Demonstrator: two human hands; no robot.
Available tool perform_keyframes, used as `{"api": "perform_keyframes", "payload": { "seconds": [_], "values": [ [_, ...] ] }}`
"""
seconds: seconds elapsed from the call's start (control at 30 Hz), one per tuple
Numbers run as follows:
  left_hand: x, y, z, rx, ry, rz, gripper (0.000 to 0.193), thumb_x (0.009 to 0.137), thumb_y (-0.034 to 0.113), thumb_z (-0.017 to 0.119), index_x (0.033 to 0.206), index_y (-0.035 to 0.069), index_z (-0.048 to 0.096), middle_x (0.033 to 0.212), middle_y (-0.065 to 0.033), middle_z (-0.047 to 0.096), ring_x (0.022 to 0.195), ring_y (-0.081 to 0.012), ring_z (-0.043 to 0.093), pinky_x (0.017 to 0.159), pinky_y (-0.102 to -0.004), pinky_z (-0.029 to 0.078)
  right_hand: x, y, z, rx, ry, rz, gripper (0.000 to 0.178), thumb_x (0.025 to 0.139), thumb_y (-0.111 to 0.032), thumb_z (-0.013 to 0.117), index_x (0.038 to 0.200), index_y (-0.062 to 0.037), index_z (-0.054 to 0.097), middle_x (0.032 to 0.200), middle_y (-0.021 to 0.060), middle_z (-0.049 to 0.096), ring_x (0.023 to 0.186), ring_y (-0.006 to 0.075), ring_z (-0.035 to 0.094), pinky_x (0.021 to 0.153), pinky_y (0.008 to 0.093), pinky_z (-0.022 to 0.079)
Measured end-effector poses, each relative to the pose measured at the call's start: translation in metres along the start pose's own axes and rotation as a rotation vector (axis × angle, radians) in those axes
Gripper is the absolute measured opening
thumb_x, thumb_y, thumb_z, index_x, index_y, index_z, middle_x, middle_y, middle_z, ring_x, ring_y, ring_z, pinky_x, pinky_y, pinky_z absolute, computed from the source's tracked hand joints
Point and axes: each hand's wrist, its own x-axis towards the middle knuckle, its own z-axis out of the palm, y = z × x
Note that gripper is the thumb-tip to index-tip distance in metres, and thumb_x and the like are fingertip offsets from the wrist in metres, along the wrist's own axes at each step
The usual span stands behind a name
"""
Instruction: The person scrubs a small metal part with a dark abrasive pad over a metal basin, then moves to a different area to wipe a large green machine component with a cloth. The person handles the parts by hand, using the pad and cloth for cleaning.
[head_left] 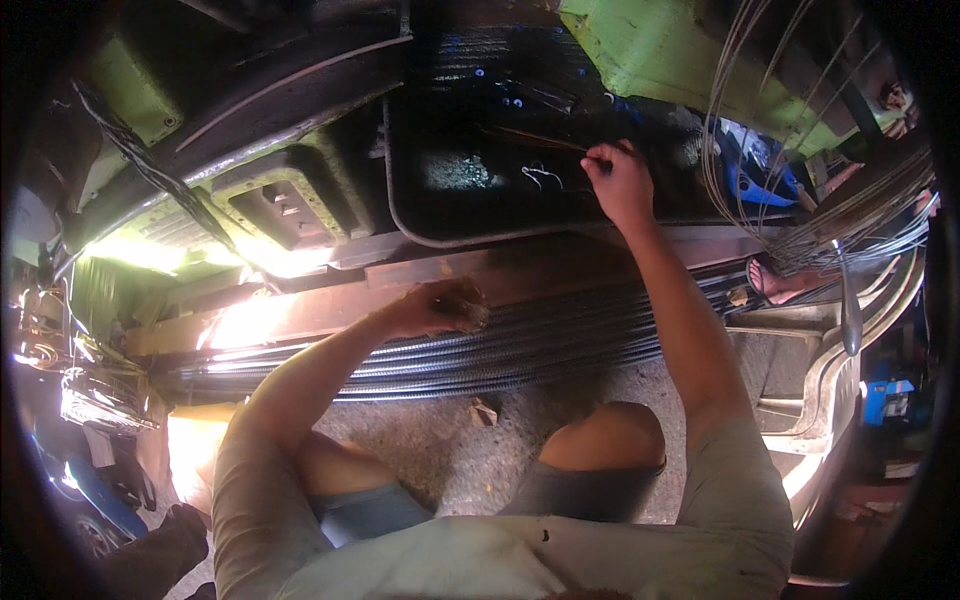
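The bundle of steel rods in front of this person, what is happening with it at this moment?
A person sits over a long bundle of ribbed steel rods that lies across the concrete floor. The left hand rests on top of the bundle. The right hand reaches forward over a dark metal tray and pinches a thin wire between the fingers. Coils of wire hang at the right, beside a green machine body.

Count: 1 rod bundle [520,345] under left hand [440,305], 1 thin rod [540,140] at right hand [618,180], 1 wire coil [800,130] right of it.
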Motion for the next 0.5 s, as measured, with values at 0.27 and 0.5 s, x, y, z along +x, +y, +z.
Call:
{"api": "perform_keyframes", "payload": {
  "seconds": [0.27, 0.5],
  "values": [
    [-0.034, -0.032, -0.005, 0.199, 0.118, 0.034, 0.05, 0.084, 0.026, 0.084, 0.127, 0.011, 0.062, 0.111, -0.0047, 0.071, 0.101, -0.0168, 0.066, 0.09, -0.0338, 0.055, 0.113, 0.068, 0.093, 0.263, -0.072, 0.354, 0.024, 0.083, -0.031, 0.076, 0.099, -0.0132, 0.078, 0.102, 0.0128, 0.075, 0.1, 0.0335, 0.071, 0.086, 0.0443, 0.054],
    [-0.08, 0.01, -0.02, 0.109, 0.201, -0.24, 0.044, 0.084, 0.025, 0.083, 0.12, 0.01, 0.063, 0.109, -0.0056, 0.072, 0.101, -0.0154, 0.066, 0.092, -0.0332, 0.053, 0.177, 0.107, 0.15, -0.278, 0.031, 0.345, 0.017, 0.084, -0.024, 0.074, 0.098, -0.0157, 0.075, 0.107, 0.0085, 0.074, 0.105, 0.0302, 0.07, 0.089, 0.0437, 0.055]
  ]
}}
